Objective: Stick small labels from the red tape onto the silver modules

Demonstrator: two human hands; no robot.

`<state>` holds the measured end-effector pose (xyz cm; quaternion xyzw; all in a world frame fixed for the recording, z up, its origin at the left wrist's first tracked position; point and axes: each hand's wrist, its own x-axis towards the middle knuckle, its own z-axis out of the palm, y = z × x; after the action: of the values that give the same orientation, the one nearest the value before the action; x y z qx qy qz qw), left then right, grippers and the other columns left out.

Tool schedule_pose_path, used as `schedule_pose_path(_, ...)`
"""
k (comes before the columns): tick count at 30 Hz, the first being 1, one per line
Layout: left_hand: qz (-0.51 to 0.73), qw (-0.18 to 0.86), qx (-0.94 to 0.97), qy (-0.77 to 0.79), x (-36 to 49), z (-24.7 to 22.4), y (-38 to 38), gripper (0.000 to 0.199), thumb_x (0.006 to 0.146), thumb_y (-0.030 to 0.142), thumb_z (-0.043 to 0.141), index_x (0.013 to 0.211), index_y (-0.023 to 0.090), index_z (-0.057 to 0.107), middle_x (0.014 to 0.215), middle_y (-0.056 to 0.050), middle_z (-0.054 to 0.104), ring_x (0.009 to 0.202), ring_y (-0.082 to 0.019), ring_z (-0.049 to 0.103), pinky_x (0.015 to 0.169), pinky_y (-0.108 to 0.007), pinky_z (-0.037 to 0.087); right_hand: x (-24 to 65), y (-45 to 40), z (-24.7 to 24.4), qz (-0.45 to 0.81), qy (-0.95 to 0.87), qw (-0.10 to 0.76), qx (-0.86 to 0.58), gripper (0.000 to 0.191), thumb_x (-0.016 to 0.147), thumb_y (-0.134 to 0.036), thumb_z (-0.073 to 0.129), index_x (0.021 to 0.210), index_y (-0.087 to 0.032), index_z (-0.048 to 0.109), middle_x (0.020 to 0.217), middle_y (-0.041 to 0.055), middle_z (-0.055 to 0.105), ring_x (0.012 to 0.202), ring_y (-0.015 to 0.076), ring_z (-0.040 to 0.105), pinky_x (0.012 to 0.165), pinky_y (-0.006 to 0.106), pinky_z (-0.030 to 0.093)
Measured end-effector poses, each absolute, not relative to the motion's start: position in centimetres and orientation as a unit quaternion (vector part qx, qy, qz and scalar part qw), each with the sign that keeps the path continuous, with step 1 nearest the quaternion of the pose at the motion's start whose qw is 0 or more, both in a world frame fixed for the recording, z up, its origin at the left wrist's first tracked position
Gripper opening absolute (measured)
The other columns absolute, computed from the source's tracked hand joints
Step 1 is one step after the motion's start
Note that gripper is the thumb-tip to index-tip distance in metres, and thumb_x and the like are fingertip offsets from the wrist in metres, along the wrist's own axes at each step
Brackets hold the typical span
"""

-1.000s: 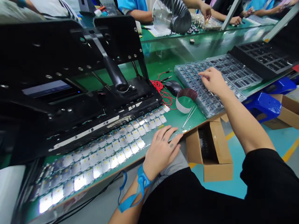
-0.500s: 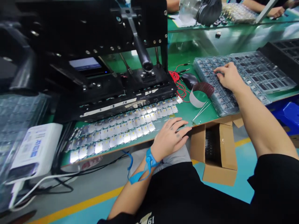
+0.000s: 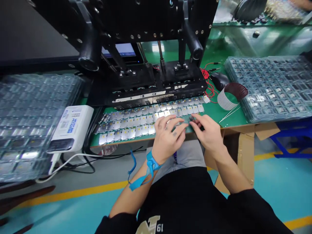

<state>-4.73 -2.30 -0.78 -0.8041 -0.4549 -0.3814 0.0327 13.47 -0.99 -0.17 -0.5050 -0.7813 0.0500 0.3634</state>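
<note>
My right hand [image 3: 207, 131] is closed at the table's front edge, thumb and forefinger pinched on a small circuit board [image 3: 191, 119] that is mostly hidden by the fingers. Just left of it, my left hand [image 3: 169, 135] hovers palm down with bent fingers spread apart, and nothing shows in it. A blue wrist strap [image 3: 151, 162] is around my left wrist. Three rows of small silver-topped circuit boards [image 3: 131, 122] lie on the green mat, and my left fingers cover the right end of the front row.
Behind the rows stands a black test fixture [image 3: 156, 92] with lever handles. Stacked clear trays [image 3: 270, 87] sit at right, more trays [image 3: 36, 120] at left beside a white device [image 3: 73, 126]. Tweezers [image 3: 229, 113], a mesh ring [image 3: 231, 96] and a mouse [image 3: 219, 80] lie right. Below is a cardboard box [image 3: 245, 156].
My right hand has left the right-hand trays and come back beside my left hand, now pinching a small board. The camera view has turned left.
</note>
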Motion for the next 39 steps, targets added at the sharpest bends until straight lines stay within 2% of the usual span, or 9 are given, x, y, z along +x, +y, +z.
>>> schedule_pose_path(6,-0.355,0.067,-0.802,-0.475,-4.5,-1.7,-1.8,0.023,0.087,0.019,0.065,0.109,0.027,0.065,0.109,0.0,0.073,0.112,-0.024,0.06,0.109,-0.048,0.031,12.2,0.0,-1.9,0.07,-0.778,0.333,-0.528,0.031,0.092,-0.03,0.058,0.121,-0.018,0.062,0.091,0.007,0.063,0.088,0.0198,0.06,0.079,0.037,0.052)
schedule_pose_path(11,-0.316,0.089,-0.819,-0.47,-4.3,-1.6,-1.9,0.028,0.087,0.024,0.066,0.115,0.028,0.064,0.119,0.001,0.072,0.111,-0.027,0.061,0.116,-0.057,0.019,16.7,0.6,2.7,0.011,-0.762,0.382,-0.523,0.022,0.094,-0.027,0.055,0.115,-0.025,0.064,0.101,0.0058,0.062,0.089,0.016,0.06,0.076,0.032,0.053)
schedule_pose_path(15,-0.303,0.089,-0.835,-0.45,-4.3,-1.7,-1.8,0.026,0.087,0.026,0.066,0.114,0.027,0.066,0.12,-0.001,0.071,0.111,-0.029,0.062,0.117,-0.061,0.017,24.2,8.6,6.6,-0.091,-0.704,0.368,-0.601,0.019,0.096,-0.025,0.051,0.104,-0.024,0.068,0.097,0.0055,0.062,0.084,0.0157,0.055,0.086,0.035,0.046)
schedule_pose_path(18,-0.311,0.088,-0.834,-0.447,-4.2,-1.7,-1.7,0.025,0.088,0.026,0.065,0.113,0.026,0.067,0.117,-0.001,0.073,0.108,-0.028,0.064,0.118,-0.06,0.017,29.2,16.0,6.8,-0.041,-0.675,0.256,-0.691,0.022,0.094,-0.015,0.052,0.11,-0.015,0.067,0.09,0.0041,0.058,0.079,0.0106,0.045,0.09,0.031,0.038)
schedule_pose_path(23,-0.32,0.086,-0.826,-0.456,-3.9,-1.6,-1.8,0.022,0.088,0.025,0.066,0.11,0.024,0.068,0.114,0.001,0.074,0.105,-0.026,0.065,0.12,-0.057,0.014,32.7,20.2,4.4,0.034,-0.684,0.191,-0.703,0.013,0.081,-0.012,0.07,0.094,-0.012,0.072,0.073,-0.0028,0.051,0.067,0.0066,0.039,0.077,0.027,0.037)
schedule_pose_path(28,-0.33,0.084,-0.822,-0.457,-3.8,-1.7,-1.8,0.02,0.089,0.025,0.064,0.108,0.025,0.068,0.114,0.002,0.074,0.105,-0.024,0.065,0.121,-0.057,0.013,33.1,19.4,4.9,0.018,-0.664,0.221,-0.714,0.013,0.076,-0.018,0.076,0.087,-0.014,0.07,0.083,0.001,0.056,0.07,0.007,0.041,0.08,0.03,0.039)
schedule_pose_path(31,-0.334,0.076,-0.821,-0.457,-3.9,-1.9,-1.8,0.02,0.089,0.025,0.064,0.109,0.025,0.068,0.114,0.002,0.074,0.106,-0.023,0.065,0.121,-0.057,0.014,30.4,16.6,7.1,-0.019,-0.641,0.299,-0.706,0.011,0.086,-0.025,0.068,0.094,-0.017,0.066,0.097,0.0073,0.061,0.081,0.0107,0.05,0.087,0.035,0.044)
schedule_pose_path(35,-0.342,0.064,-0.819,-0.456,-3.9,-1.9,-1.9,0.02,0.089,0.024,0.064,0.108,0.025,0.068,0.114,0.002,0.074,0.105,-0.023,0.065,0.121,-0.057,0.015,22.0,7.1,8.4,-0.007,-0.675,0.452,-0.583,0.026,0.092,-0.035,0.058,0.118,-0.039,0.055,0.106,0.0021,0.061,0.088,0.0189,0.061,0.079,0.041,0.052)
schedule_pose_path(39,-0.338,0.056,-0.819,-0.46,-4.0,-1.7,-1.9,0.02,0.089,0.024,0.064,0.109,0.025,0.068,0.114,0.003,0.074,0.104,-0.023,0.066,0.121,-0.057,0.013,14.8,-0.3,4.3,0.088,-0.757,0.361,-0.538,0.023,0.093,-0.025,0.055,0.111,-0.039,0.06,0.088,-0.0006,0.063,0.078,0.0178,0.061,0.073,0.039,0.053)
